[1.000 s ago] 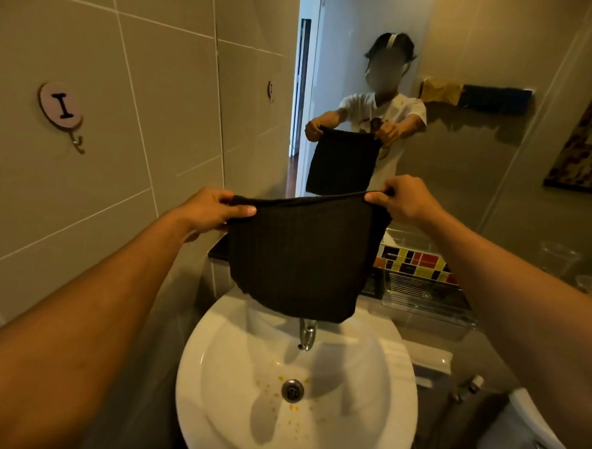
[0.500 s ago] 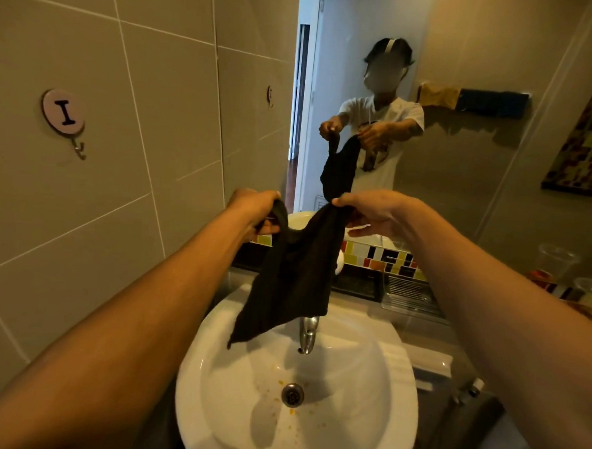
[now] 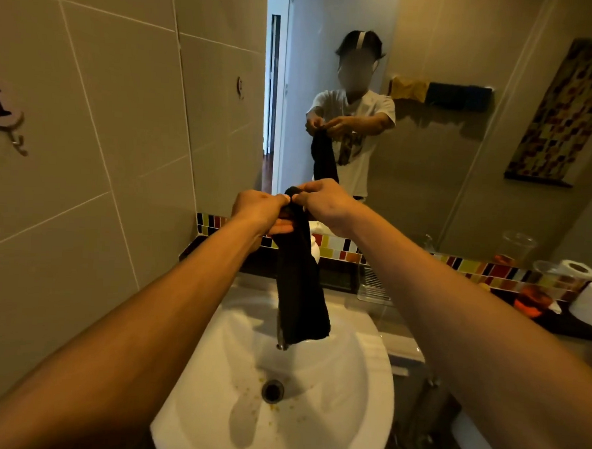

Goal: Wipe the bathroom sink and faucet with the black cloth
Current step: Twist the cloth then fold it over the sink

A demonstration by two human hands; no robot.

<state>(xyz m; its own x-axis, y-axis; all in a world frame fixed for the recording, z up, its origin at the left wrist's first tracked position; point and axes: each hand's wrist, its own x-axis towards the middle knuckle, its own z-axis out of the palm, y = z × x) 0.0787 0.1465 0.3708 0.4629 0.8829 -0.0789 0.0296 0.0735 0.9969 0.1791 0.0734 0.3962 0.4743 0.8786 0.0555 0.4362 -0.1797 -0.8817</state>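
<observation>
The black cloth hangs folded in a narrow strip above the white sink. My left hand and my right hand meet at its top edge, both gripping it. The cloth's lower end covers most of the chrome faucet, whose spout tip shows just below it. Yellow-orange specks lie around the drain in the basin.
A tiled wall with a round hook is on the left. The mirror ahead reflects a person. On the dark ledge to the right stand toilet rolls, a plastic cup and a clear rack.
My hands have come together, bringing the cloth's top corners into one bunch. The cloth went from spread wide to a narrow hanging strip over the faucet.
</observation>
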